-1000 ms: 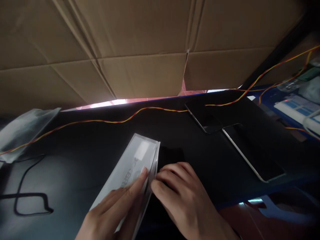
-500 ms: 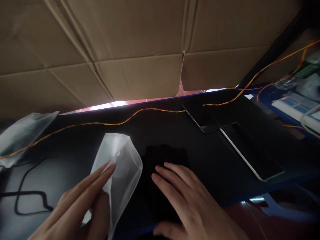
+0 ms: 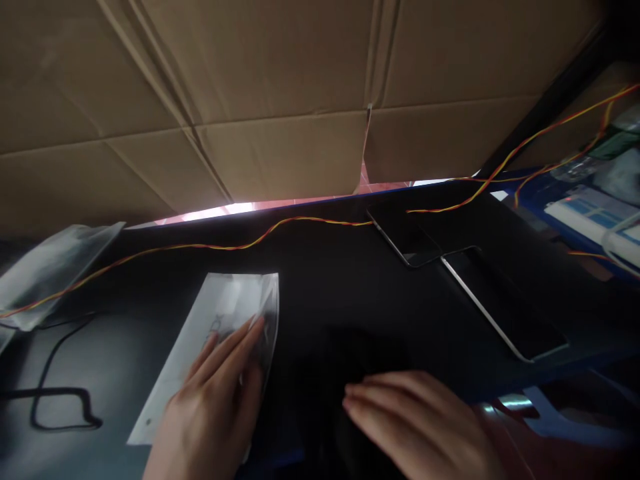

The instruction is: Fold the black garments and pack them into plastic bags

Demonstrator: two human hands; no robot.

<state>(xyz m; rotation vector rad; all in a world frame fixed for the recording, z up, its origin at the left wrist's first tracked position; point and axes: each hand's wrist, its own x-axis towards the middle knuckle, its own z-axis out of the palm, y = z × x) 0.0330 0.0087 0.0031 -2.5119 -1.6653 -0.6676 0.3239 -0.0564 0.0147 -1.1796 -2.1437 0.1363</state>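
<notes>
A flat whitish translucent bag with faint dark print lies on the black table, left of the middle. My left hand rests on its right part, fingers stretched forward and lying flat. At the lower right, my right hand has its fingers pressed together and bent over dark, soft-looking material. That material is hard to make out against the black surface, and its hold by the fingers is unclear.
Two dark phones lie at the right. A red-yellow twisted wire crosses behind the bag. Another plastic bag and a black cable are at left. Cardboard stands behind; a white-blue box sits right.
The bag now lies flatter, print showing, and my left hand has moved right onto it. My right hand has moved right and towards me, its fingers drawn together; the dark material has shifted with it.
</notes>
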